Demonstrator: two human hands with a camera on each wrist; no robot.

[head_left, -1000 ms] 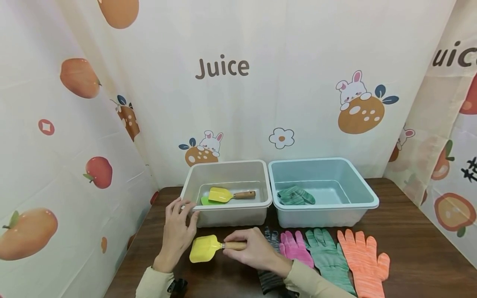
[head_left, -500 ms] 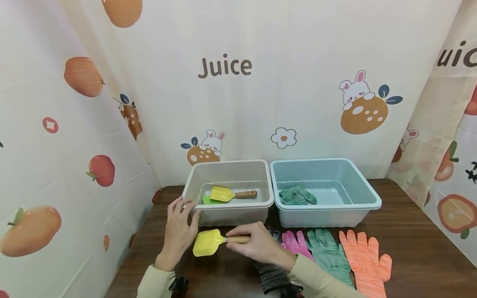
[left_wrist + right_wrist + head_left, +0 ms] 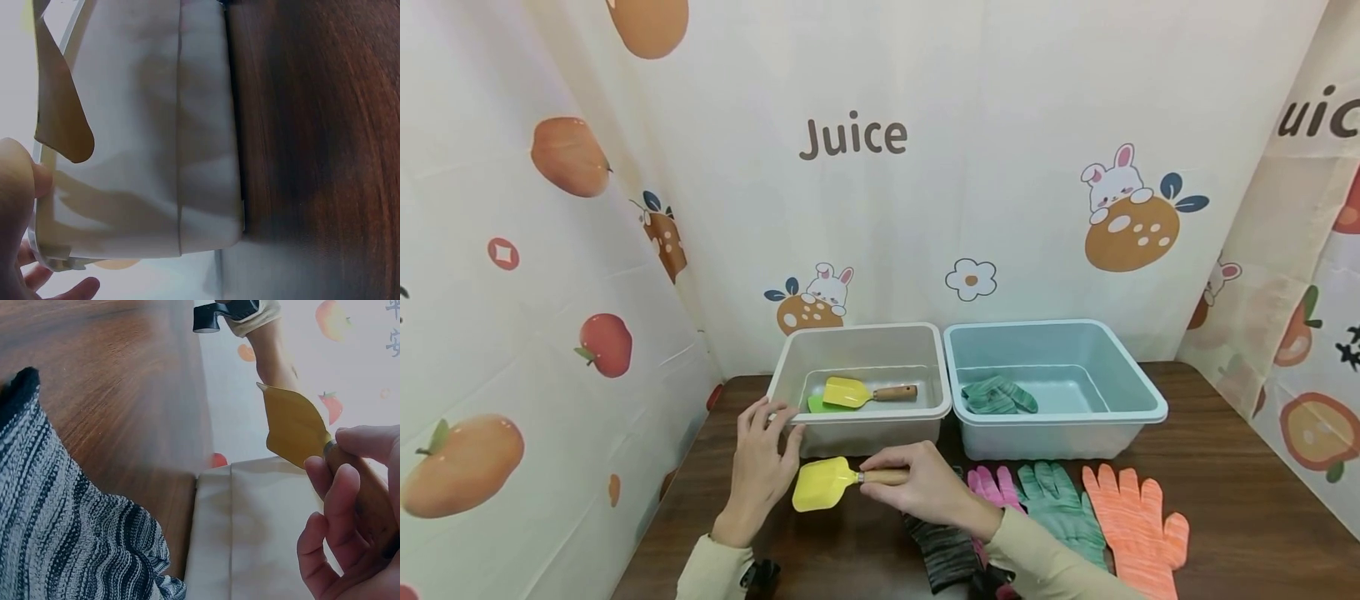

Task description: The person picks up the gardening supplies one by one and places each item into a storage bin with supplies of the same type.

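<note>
My right hand (image 3: 925,487) pinches the wooden handle of a yellow hand shovel (image 3: 822,485) between thumb and fingers. The shovel is held up in front of a grey plastic bin (image 3: 872,436), its blade pointing left; the right wrist view shows the blade (image 3: 294,425) too. My left hand (image 3: 760,467) holds the bin's front left corner, fingers over the rim and thumb (image 3: 41,180) at the front. Inside that bin lie a second yellow shovel (image 3: 847,392) and, partly beneath it, a light green piece (image 3: 820,406) whose kind is hidden.
A light blue bin (image 3: 1060,437) stands to the right with a green glove (image 3: 998,395) inside. Before it lie gloves: a dark grey striped one (image 3: 946,550) partly under my right arm, pink (image 3: 996,486), green (image 3: 1062,510) and orange (image 3: 1138,529). A printed curtain hangs behind.
My right hand and the shovel have moved slightly up and right, nearer the grey bin. My left hand keeps its place on the bin's corner. The view has shifted a little.
</note>
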